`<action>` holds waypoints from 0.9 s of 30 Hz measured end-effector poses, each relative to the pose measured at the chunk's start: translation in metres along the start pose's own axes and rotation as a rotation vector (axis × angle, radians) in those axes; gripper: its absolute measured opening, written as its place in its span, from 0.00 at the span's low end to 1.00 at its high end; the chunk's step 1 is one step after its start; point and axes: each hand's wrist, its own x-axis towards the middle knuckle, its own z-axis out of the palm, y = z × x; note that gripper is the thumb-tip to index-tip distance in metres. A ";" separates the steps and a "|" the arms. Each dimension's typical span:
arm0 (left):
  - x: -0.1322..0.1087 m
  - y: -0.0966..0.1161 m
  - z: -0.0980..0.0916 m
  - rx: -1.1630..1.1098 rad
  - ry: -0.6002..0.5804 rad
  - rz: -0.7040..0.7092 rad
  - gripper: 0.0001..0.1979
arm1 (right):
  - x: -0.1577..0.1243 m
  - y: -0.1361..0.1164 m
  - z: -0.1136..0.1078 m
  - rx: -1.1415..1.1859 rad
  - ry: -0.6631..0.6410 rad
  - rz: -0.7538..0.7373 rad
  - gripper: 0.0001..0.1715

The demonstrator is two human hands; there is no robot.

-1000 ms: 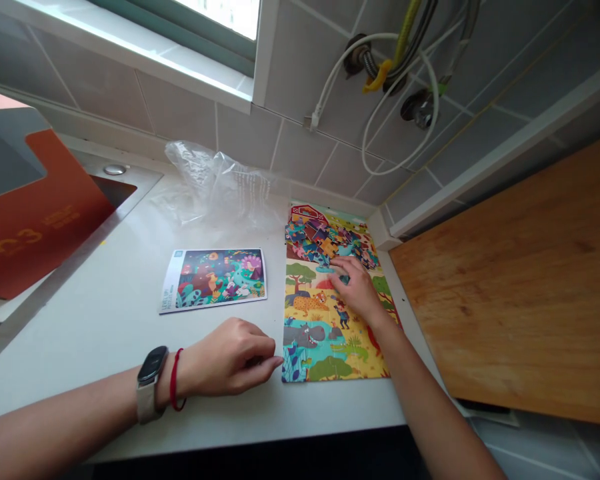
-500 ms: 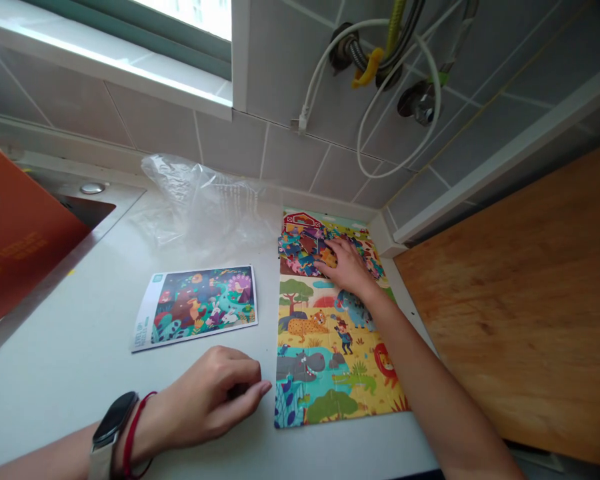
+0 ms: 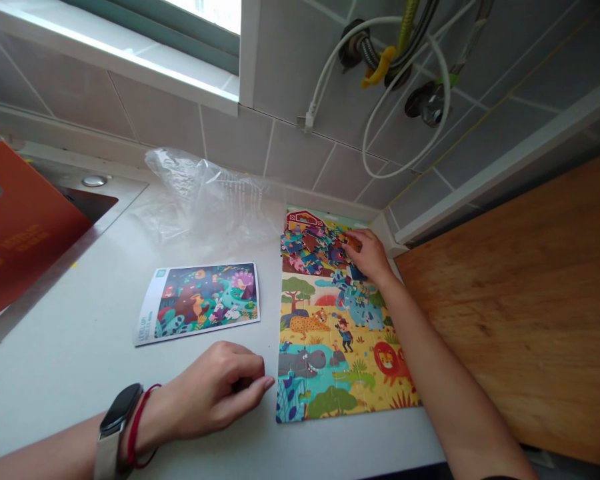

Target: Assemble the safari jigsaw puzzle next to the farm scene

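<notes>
My right hand (image 3: 371, 257) is at the right side of a heap of loose jigsaw pieces (image 3: 307, 248), its thumb and forefinger closed around a puzzle piece that is partly hidden. Under the heap lies a puzzle board (image 3: 330, 393) with a savanna scene of a hippo, leopard, elephant and lion. A few loose pieces (image 3: 341, 279) rest just below the heap, near the elephant. My left hand (image 3: 225, 387) rests on the counter by the board's left edge, fingers curled in and holding nothing. Above it lies a picture card (image 3: 207, 300) showing a forest animal scene.
Crumpled clear plastic bag (image 3: 205, 193) lies at the back of the white counter (image 3: 70, 373). An orange box (image 3: 25, 227) stands at the left by a metal sink edge (image 3: 120, 190). To the right is a wooden panel (image 3: 520, 300). Hoses and a white cable (image 3: 367, 143) hang on the tiled wall.
My right hand has moved right across the heap, and its fingers have drawn together. A few pieces now lie over the elephant area. My left hand stays curled in place.
</notes>
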 end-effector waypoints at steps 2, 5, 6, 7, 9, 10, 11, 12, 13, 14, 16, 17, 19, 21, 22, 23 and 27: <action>0.000 0.000 0.000 -0.006 0.006 -0.001 0.19 | -0.001 0.009 -0.005 -0.065 0.030 0.062 0.21; 0.002 0.001 0.000 -0.009 0.014 -0.004 0.19 | -0.005 0.012 -0.012 -0.123 0.007 0.079 0.24; 0.002 0.001 0.000 -0.007 0.011 -0.005 0.19 | -0.006 0.010 -0.014 -0.112 -0.030 0.043 0.25; 0.003 0.001 0.000 -0.003 0.007 -0.006 0.19 | -0.007 0.007 -0.015 -0.087 -0.086 -0.009 0.25; 0.003 0.002 0.000 0.001 -0.005 -0.010 0.19 | -0.009 -0.003 -0.016 -0.027 -0.227 -0.117 0.25; 0.003 0.002 0.000 0.001 -0.012 -0.013 0.19 | -0.009 -0.007 -0.015 -0.012 -0.288 -0.150 0.26; 0.003 0.002 0.000 -0.001 -0.016 -0.017 0.19 | -0.009 -0.012 -0.014 -0.012 -0.330 -0.163 0.27; 0.004 0.002 0.000 -0.004 -0.017 -0.021 0.19 | -0.008 -0.016 -0.013 -0.025 -0.353 -0.160 0.28; 0.004 0.002 0.000 -0.009 -0.015 -0.023 0.19 | -0.008 -0.019 -0.011 -0.046 -0.361 -0.145 0.29; 0.004 0.001 -0.001 -0.013 -0.015 -0.025 0.19 | -0.007 -0.022 -0.010 -0.067 -0.357 -0.124 0.30; 0.004 0.001 -0.001 -0.021 -0.013 -0.025 0.19 | -0.007 -0.026 -0.009 -0.089 -0.326 -0.083 0.31; 0.003 0.001 -0.001 -0.025 -0.013 -0.024 0.19 | -0.006 -0.027 -0.008 -0.087 -0.304 -0.064 0.31; 0.003 0.001 -0.001 -0.031 -0.018 -0.026 0.19 | -0.005 -0.028 -0.010 -0.058 -0.266 -0.025 0.29; 0.002 0.000 -0.001 -0.035 -0.023 -0.028 0.19 | -0.005 -0.029 -0.014 0.011 -0.243 0.033 0.23; 0.002 0.000 -0.001 -0.036 -0.025 -0.028 0.19 | -0.006 -0.030 -0.017 0.066 -0.236 0.070 0.19; 0.002 -0.001 0.000 -0.038 -0.026 -0.027 0.19 | -0.008 -0.030 -0.020 0.138 -0.226 0.109 0.15; 0.002 -0.002 0.000 -0.038 -0.012 -0.008 0.19 | -0.036 -0.038 -0.036 0.485 -0.222 0.264 0.18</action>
